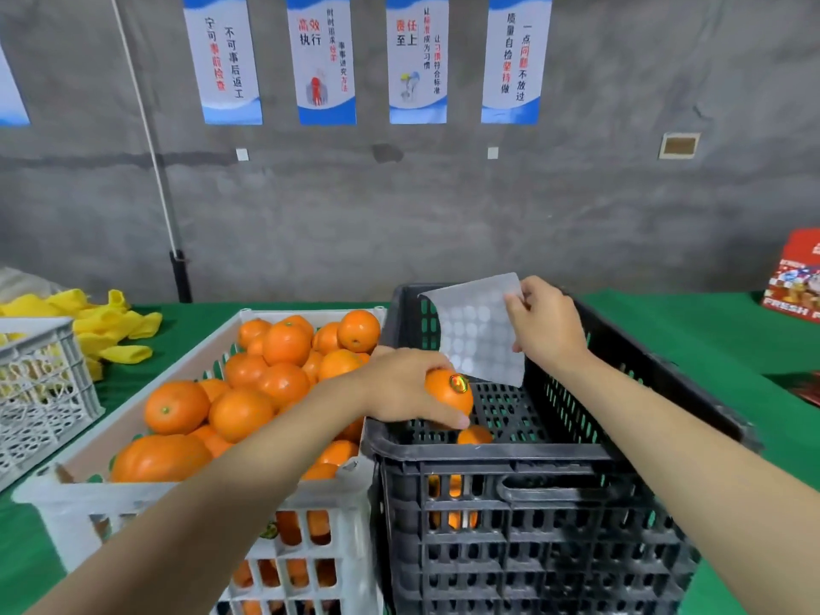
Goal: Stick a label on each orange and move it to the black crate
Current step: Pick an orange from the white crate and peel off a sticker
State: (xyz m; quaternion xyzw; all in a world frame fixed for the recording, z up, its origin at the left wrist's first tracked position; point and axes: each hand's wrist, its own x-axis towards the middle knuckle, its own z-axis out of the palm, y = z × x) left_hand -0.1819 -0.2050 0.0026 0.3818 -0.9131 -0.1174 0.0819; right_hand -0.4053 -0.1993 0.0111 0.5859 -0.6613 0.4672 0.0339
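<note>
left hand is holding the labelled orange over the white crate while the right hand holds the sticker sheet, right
Not quite: the head view shows the left hand holding the labelled orange over the black crate, not the white crate. The right hand does hold the sticker sheet.

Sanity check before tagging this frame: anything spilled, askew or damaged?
Nothing stands out. The oranges lie inside the white crate; the left hand holds a labelled orange over the black crate; the right hand holds the label sheet.
</note>
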